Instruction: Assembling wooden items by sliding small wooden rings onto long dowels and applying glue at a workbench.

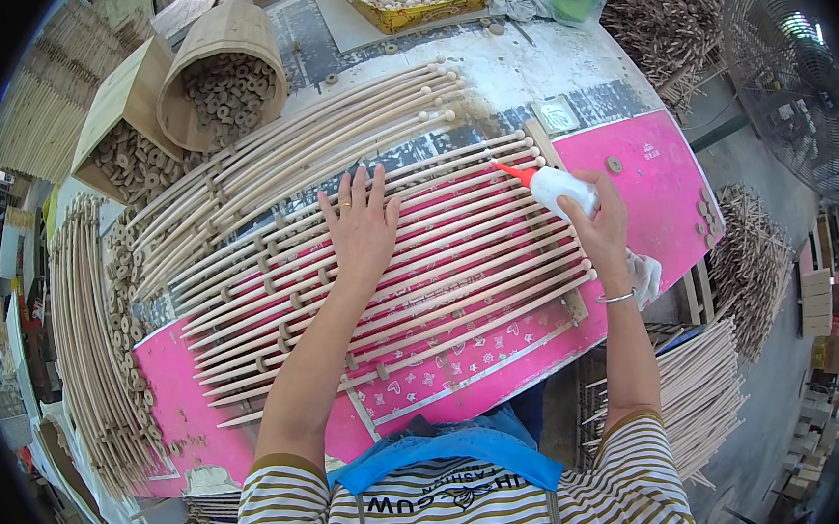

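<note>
My right hand (601,220) is wrapped round a white squeeze bottle (557,190) with a red nozzle, tilted so its tip points left. The tip is at the far rods of the row, close to their ball ends. My left hand (362,225) lies open across the same row, its fingers spread over the rods. These wooden rods (501,300) lie side by side, pointed at the left, with small round balls (591,274) at the right. Wooden rings (282,332) sit along them. Whether anything comes out of the nozzle is too small to tell.
Behind lies another batch of rods (330,131). Tubs of wooden rings (229,95) stand far left, a yellow tray (400,19) of wooden balls at the back. More rods (85,337) pile up at left. A pink sheet (645,180) covers the table; a fan (799,74) stands right.
</note>
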`<state>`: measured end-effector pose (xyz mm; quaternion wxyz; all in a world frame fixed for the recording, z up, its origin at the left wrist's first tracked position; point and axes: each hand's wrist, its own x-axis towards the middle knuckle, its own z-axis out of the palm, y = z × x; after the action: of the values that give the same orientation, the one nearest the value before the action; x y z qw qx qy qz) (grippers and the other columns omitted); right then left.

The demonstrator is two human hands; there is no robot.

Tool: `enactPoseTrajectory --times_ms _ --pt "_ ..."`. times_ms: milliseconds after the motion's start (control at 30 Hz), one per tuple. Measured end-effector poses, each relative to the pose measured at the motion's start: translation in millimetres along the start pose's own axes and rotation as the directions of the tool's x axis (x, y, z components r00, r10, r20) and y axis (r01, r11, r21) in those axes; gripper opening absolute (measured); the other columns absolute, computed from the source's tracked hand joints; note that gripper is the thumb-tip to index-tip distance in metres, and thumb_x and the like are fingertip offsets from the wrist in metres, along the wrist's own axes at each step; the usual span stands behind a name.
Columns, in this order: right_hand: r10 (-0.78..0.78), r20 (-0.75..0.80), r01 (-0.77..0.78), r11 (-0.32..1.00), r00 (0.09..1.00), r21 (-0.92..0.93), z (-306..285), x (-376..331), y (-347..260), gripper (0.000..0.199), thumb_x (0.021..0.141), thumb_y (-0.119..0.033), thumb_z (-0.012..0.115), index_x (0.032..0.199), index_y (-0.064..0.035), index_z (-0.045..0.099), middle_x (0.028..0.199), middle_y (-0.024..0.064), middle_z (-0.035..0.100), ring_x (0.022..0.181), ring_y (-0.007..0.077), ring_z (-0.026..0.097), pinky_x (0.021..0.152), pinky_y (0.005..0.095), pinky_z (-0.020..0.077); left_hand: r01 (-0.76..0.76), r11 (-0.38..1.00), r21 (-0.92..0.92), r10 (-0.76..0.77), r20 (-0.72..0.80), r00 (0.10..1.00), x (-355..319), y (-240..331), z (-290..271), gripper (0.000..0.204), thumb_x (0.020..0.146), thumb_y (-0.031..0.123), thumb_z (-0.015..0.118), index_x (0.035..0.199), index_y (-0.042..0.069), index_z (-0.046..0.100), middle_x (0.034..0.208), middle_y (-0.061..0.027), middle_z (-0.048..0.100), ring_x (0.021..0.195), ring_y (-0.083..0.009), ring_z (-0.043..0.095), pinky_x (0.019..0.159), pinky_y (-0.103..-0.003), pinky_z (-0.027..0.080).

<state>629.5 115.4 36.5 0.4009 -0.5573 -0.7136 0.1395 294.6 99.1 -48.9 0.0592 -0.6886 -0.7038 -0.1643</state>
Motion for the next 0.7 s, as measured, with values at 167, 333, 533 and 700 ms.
enactPoseTrajectory --times_ms 167,333,533,700 --pt "0.121 -0.004 -0.121 0.991 0.993 0.06 -10.9 -8.5 -4.6 0.037 0.085 -0.014 0.077 0.116 -0.0005 0.062 0.101 0.0128 0.069 0.093 0.0204 0.066 0.081 0.0334 0.051 -0.001 1.0 0.006 0.001 -0.004 1.0 0.3 0.3 1.1 0.054 0.105 0.042 0.044 0.152 0.016 0.044 0.151 -0.0137 0.047 0.143 -0.0319 0.039 0.12 -0.063 0.014" --pt "0.088 -0.011 -0.088 0.995 0.996 0.038 -12.2 -13.3 -1.7 0.037 0.084 -0.015 0.078 0.115 -0.0016 0.062 0.101 0.0127 0.068 0.093 0.0225 0.065 0.08 0.0346 0.0505 -0.003 1.0 0.013 0.003 -0.009 1.0 0.1 -0.4 0.9 0.053 0.105 0.042 0.044 0.152 0.016 0.043 0.152 -0.0137 0.046 0.143 -0.032 0.039 0.12 -0.063 0.014" --pt "0.026 -0.017 -0.026 0.999 1.0 -0.018 -8.9 -16.7 -2.6 0.037 0.082 -0.013 0.079 0.114 -0.0034 0.063 0.103 0.0126 0.067 0.094 0.0272 0.065 0.081 0.0374 0.0503 0.009 1.0 0.013 -0.009 0.02 1.0 0.1 0.5 0.9 0.054 0.106 0.042 0.043 0.153 0.016 0.041 0.152 -0.0136 0.045 0.144 -0.032 0.038 0.12 -0.063 0.014" --pt "0.052 -0.006 -0.052 0.999 0.999 0.005 -9.6 -19.0 -6.4 0.037 0.082 -0.013 0.079 0.114 -0.0033 0.063 0.104 0.0124 0.067 0.095 0.0269 0.065 0.081 0.0374 0.0503 0.009 1.0 0.014 -0.01 0.027 1.0 0.0 0.4 0.5 0.054 0.106 0.042 0.042 0.153 0.017 0.041 0.153 -0.0137 0.045 0.144 -0.0321 0.037 0.12 -0.063 0.013"
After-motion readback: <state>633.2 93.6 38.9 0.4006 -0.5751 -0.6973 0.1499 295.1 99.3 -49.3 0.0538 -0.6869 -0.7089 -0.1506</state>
